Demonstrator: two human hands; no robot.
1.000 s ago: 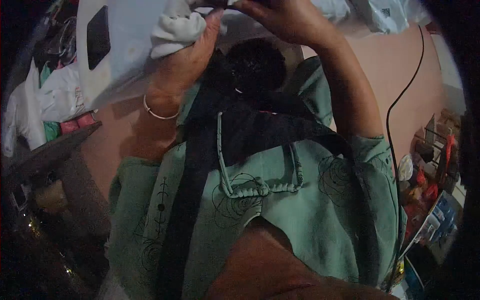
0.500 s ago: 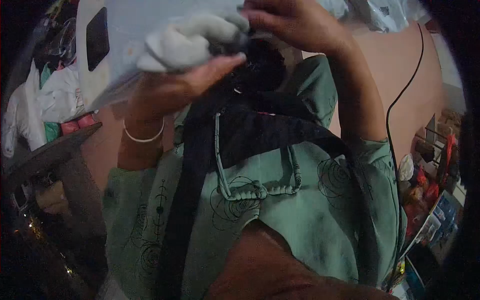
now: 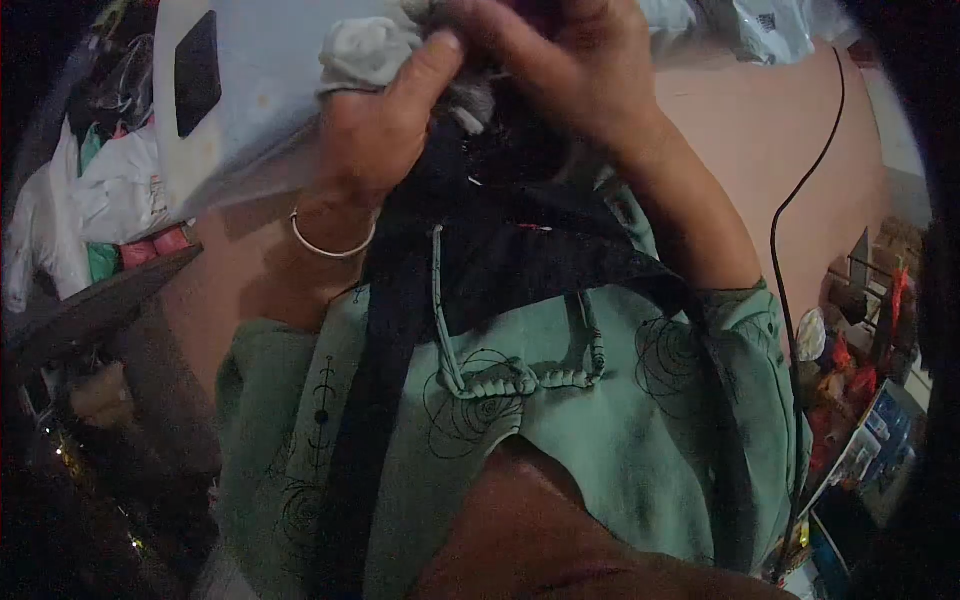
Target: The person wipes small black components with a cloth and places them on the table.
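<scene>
Near the top edge, my left hand (image 3: 385, 130), with a bangle on its wrist, is closed around a bunched white cloth (image 3: 368, 52), its thumb pressed on the inner side. A greyish part of the cloth hangs below the thumb. Just to the right, my right hand (image 3: 590, 75) reaches in over the cloth; its fingers are blurred and partly cut off by the frame's edge, so its grip is unclear. Beneath both hands lies a dark fuzzy shape (image 3: 515, 145).
Behind the left hand is a large whitish panel (image 3: 250, 90) with a dark rectangular opening. Plastic bags (image 3: 125, 190) lie at the left and more plastic (image 3: 770, 30) at the top right. A black cable (image 3: 808, 180) runs down the right, beside assorted items (image 3: 840, 390).
The white cloth and my left hand swung left and lower, then came back up and right. My right hand has moved down and inward over the cloth.
</scene>
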